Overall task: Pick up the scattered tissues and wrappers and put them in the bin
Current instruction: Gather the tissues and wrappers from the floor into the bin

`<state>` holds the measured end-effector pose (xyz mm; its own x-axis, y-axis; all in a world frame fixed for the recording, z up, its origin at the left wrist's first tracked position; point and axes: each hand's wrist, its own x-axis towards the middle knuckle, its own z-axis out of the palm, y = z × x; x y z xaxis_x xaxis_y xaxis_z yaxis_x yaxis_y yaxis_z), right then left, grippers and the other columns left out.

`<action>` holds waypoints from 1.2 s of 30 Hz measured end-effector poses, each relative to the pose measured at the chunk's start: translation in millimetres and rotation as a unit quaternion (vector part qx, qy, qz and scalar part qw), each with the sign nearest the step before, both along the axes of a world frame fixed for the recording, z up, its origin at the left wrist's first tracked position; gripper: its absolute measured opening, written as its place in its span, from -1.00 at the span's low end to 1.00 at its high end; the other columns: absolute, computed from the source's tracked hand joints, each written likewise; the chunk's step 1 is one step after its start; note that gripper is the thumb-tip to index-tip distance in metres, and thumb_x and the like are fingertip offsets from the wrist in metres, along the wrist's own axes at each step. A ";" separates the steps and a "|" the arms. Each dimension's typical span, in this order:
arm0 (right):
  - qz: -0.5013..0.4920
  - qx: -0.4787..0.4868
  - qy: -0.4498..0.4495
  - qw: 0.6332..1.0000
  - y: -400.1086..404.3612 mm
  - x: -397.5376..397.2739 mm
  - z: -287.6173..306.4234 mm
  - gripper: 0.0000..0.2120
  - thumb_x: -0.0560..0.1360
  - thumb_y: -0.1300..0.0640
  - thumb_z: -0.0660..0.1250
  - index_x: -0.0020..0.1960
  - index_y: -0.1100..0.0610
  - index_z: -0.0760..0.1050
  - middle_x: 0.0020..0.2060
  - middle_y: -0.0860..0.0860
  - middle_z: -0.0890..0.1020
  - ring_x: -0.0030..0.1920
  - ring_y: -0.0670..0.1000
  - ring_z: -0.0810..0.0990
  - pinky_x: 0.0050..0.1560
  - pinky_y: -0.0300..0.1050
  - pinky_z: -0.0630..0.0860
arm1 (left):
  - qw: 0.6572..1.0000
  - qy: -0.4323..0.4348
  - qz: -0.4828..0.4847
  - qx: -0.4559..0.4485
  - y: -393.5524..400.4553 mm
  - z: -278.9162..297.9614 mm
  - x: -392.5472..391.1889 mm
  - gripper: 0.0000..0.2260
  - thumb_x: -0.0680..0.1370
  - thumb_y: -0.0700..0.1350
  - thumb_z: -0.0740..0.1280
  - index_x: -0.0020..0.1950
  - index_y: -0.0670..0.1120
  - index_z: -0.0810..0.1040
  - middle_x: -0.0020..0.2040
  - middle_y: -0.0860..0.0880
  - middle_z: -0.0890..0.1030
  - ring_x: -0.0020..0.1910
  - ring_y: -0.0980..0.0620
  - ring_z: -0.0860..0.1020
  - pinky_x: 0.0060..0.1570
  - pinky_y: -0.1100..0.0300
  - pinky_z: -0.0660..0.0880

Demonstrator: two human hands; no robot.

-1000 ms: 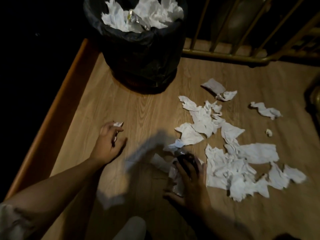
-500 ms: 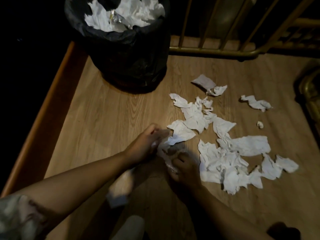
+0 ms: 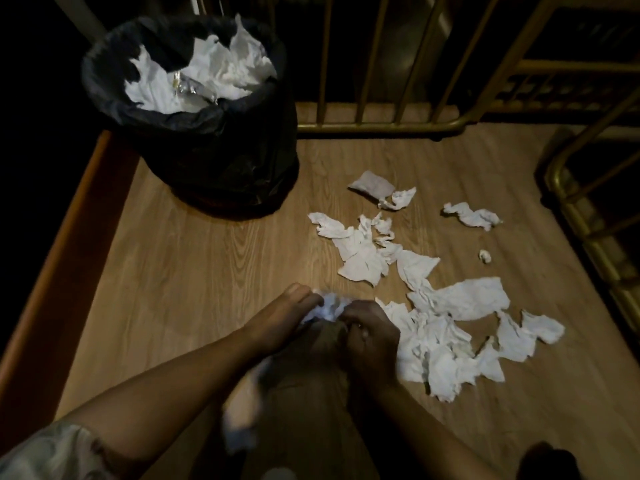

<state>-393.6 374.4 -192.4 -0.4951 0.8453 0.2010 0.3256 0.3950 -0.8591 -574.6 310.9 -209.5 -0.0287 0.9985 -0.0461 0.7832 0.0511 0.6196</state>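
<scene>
White tissues beside black bin

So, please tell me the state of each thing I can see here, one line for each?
Bin: upright on the floor, black liner, nearly full of white tissues.
Tissue wad: crumpled, held between both hands.
Left hand: grip closed on the tissue wad.
Right hand: fingers curled onto the same wad.
Loose tissues: crumpled, scattered on the floor.
Grey wrapper: lying flat on the floor, beside a tissue.
</scene>
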 end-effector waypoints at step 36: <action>0.119 0.274 -0.204 0.932 137.4 -332.7 245.7 -0.55 0.44 0.31 0.29 0.30 0.17 0.31 0.27 0.15 0.33 0.27 0.18 0.32 0.28 0.06 0.35 | 0.840 0.105 0.516 0.129 81.5 221.2 -205.1 -0.58 0.49 -0.26 0.27 0.34 -0.16 0.31 0.45 -0.18 0.16 0.36 -0.21 0.29 0.36 0.03 0.29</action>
<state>-726.3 511.8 53.3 -0.7858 0.5275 0.3231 0.4281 0.8408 -0.3314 -779.7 392.4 11.7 -0.8657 0.4135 0.2822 0.4981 0.6559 0.5671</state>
